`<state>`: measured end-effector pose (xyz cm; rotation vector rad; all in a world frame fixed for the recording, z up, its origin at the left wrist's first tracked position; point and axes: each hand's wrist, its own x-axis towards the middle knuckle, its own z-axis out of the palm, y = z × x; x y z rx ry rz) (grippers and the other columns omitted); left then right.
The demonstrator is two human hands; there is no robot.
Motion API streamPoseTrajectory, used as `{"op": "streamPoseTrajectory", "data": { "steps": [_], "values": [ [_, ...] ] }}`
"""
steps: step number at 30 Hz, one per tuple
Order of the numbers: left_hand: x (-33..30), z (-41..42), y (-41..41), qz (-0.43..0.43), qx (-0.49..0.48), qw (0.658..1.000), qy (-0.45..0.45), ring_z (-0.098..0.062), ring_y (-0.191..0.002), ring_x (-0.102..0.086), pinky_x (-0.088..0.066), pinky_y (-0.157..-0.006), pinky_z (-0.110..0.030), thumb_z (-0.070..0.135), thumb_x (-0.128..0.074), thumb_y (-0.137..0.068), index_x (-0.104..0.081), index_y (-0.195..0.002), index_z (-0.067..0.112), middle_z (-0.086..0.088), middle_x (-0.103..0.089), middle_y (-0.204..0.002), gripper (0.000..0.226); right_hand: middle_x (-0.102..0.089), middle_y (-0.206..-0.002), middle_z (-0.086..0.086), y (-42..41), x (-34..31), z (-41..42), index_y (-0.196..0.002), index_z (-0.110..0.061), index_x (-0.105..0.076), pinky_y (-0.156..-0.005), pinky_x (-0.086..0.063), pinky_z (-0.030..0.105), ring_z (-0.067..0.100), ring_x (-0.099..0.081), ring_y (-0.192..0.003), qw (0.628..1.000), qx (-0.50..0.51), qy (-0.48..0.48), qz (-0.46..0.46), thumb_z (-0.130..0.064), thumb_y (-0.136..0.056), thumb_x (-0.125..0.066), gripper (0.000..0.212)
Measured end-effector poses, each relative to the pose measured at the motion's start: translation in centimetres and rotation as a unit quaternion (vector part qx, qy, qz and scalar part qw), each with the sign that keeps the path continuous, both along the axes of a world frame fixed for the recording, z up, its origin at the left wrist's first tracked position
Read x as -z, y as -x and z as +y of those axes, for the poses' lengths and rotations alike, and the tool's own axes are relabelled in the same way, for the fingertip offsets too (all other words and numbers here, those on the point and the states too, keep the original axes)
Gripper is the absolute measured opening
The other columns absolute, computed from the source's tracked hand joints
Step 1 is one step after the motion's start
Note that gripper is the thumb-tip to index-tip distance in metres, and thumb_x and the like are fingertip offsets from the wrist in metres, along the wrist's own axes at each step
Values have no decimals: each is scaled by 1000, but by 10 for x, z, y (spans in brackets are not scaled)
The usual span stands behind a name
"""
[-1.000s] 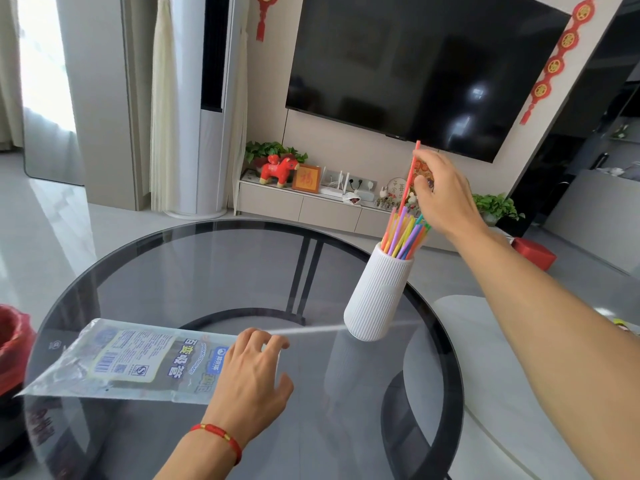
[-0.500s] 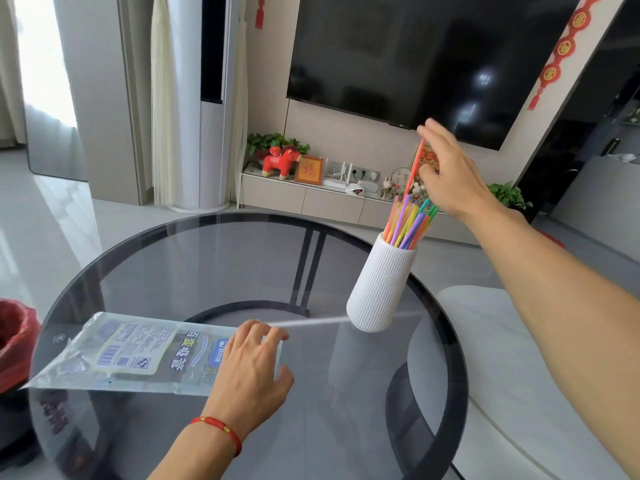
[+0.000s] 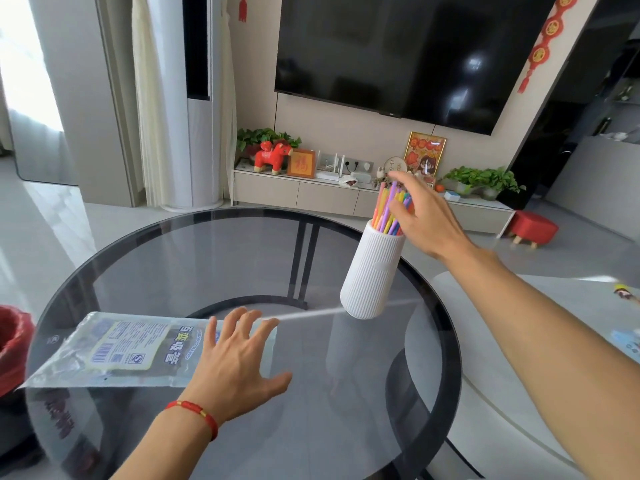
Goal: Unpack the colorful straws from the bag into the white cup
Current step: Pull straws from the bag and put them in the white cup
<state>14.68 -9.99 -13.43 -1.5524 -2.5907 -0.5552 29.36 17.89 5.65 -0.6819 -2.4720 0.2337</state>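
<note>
A ribbed white cup [image 3: 370,271] stands on the round glass table [image 3: 446,341], right of centre, with several colorful straws [image 3: 387,209] upright in it. My right hand [image 3: 427,220] hovers right at the straw tops with relaxed, spread fingers that hide some of the tips and grip nothing. The clear plastic bag [image 3: 121,351] with a printed label lies flat near the table's left front. My left hand [image 3: 235,362], wearing a red wrist cord, presses on the bag's right end with straight, spread fingers. No straws show inside the bag.
A thin pale streak [image 3: 311,311] runs on the glass from the bag's mouth to the cup's base. A red-lined bin [image 3: 10,344] stands left of the table, a red stool [image 3: 533,228] at the far right. A low TV cabinet [image 3: 298,194] is behind.
The red straw that my right hand pinched above the cup has gone down among the others, and the hand has lowered and loosened over the straw tops. My left hand's fingers have spread.
</note>
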Motion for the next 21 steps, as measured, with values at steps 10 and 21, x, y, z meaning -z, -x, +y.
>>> {"op": "streamPoseTrajectory", "data": {
  "steps": [10,21],
  "values": [
    [6,-19,24,-4,20,992,128,-24,-153,15,9,-120,-63,94,-42,-55,12,-154,40,2,5,-168,126,-45,-165,8,2,-1,7,-158,-16,-46,-124,-31,48,27,-39,-153,1000,26,-14,-2,-24,-111,-48,48],
    [7,-13,30,6,28,996,87,-14,-144,-28,-5,-120,-65,91,-47,-53,-13,-155,30,11,-41,-147,124,-18,-177,5,-8,23,7,-165,-14,-29,-128,-17,44,22,-15,-163,998,50,28,35,-27,-112,-44,57]
  ]
}}
